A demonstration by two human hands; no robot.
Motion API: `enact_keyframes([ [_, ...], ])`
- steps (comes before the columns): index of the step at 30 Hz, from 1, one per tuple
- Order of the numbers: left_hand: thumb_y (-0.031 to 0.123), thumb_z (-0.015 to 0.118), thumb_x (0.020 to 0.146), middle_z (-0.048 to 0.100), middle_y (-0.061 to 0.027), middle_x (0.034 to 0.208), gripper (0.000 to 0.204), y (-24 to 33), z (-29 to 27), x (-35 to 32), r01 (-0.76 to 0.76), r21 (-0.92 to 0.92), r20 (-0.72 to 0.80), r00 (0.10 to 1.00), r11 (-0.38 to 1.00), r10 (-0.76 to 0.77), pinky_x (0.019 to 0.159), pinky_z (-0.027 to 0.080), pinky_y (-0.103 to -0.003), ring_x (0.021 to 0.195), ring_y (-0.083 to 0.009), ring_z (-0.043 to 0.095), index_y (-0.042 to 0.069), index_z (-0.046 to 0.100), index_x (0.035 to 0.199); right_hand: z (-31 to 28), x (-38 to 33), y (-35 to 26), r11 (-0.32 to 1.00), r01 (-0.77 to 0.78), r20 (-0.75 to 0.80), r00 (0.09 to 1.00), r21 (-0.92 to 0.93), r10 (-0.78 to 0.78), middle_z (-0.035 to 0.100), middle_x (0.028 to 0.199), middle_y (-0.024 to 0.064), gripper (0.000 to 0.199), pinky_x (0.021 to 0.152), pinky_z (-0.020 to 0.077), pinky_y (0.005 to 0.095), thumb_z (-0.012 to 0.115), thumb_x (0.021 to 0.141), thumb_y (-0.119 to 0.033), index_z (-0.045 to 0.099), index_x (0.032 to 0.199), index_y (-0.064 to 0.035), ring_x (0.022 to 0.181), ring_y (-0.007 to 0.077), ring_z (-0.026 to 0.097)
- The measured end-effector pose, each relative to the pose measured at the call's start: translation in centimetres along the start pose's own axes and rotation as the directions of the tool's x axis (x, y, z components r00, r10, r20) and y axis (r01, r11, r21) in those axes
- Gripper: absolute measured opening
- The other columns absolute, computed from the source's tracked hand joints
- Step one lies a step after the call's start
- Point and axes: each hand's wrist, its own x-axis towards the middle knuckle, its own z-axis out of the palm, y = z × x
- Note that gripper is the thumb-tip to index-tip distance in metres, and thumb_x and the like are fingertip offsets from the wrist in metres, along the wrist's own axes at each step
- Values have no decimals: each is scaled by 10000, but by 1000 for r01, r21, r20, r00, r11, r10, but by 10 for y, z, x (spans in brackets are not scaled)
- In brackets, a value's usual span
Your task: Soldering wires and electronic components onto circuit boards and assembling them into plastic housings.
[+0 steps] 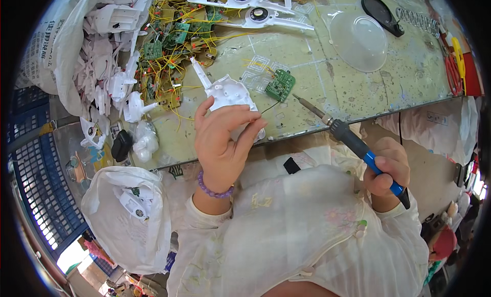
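My left hand, with a purple bead bracelet at its wrist, pinches the end of a thin dark wire between thumb and forefinger. That wire leads up to a small green circuit board lying on the worktable. Partly under the same hand is a white plastic housing with a long arm. In my right hand is a soldering iron with a blue and black handle. Its metal tip points up and left, close to the board but apart from it.
A tangle of circuit boards with yellow wires lies beyond the housing. White plastic parts heap at the left. A clear plastic lid, a coil spring and red-handled pliers lie far right. An open white bag holds parts.
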Motion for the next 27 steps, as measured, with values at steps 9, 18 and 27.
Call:
enact_keyframes([
  [9, 70, 758, 698, 649, 7, 762, 146, 4, 13, 14, -114, 185, 30, 993, 976, 110, 941, 350, -397, 792, -154, 629, 135, 689, 809, 3, -3, 2, 1000, -2, -36, 999, 25, 3, 493, 612, 65, 349, 393, 361, 289, 456, 969, -346, 502, 958, 0, 431, 158, 438],
  [18, 21, 725, 638, 643, -67, 940, 157, 1, 26, 26, -209, 183, 124, 974, 961, 188, 770, 499, -387, 856, -240, 635, 65, 636, 760, 3, -2, 4, 998, -16, -25, 1000, 54, 18, 498, 627, 62, 344, 391, 370, 285, 465, 965, -345, 503, 956, -3, 434, 159, 456],
  [27, 8, 707, 655, 651, -72, 940, 135, 1, 30, 25, -172, 189, 150, 978, 967, 145, 772, 535, -379, 785, -253, 633, 39, 616, 749, 7, -3, 4, 996, -35, -22, 999, 87, 37, 509, 637, 62, 335, 387, 370, 289, 473, 961, -346, 505, 942, -13, 428, 162, 459],
])
